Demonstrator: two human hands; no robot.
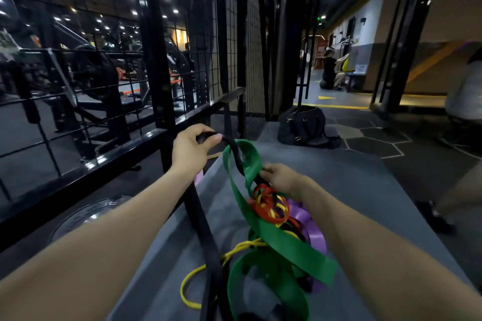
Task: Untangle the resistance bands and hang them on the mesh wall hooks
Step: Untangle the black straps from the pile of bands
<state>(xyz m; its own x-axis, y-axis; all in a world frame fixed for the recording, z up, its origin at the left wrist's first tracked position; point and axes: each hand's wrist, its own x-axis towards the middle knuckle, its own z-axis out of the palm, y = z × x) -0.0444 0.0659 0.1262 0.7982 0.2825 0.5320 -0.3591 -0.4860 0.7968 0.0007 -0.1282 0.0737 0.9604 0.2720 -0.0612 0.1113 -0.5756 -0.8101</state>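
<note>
My left hand (191, 148) is gripping the black band (208, 237) while my right hand (280, 177) is pinching it near the knot (270, 206), where pulling is risking tightening it.

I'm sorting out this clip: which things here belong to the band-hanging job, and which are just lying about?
In the job: black band, green band, yellow band, red band, purple band, mesh wall, left hand, right hand.

Lying about: black bag, weight plate.
</note>
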